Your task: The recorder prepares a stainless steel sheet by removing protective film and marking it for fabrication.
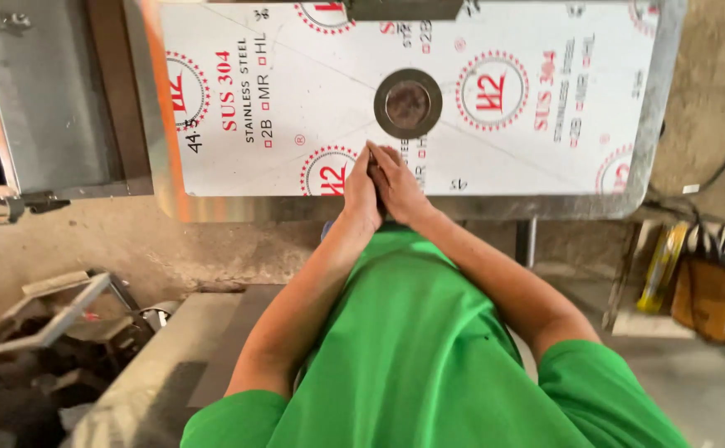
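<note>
A grey metal cabinet [55,99] stands at far left. Beside it lies a steel sheet [412,99] under white film printed with red round seals, a round hole [408,103] mid-sheet. Just below the hole, left hand [361,192] and right hand [397,187] press together, fingers closed on a thin dark tool [373,162]. Yellow packets [663,264] lean at right.

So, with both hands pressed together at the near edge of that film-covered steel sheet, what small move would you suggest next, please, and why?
Probably a short pull of the slim dark tool towards the body. The left hand and right hand clasp it together, its tip on the white film of the sheet, just below the round hole. Whether it marks or cuts cannot be told.
</note>
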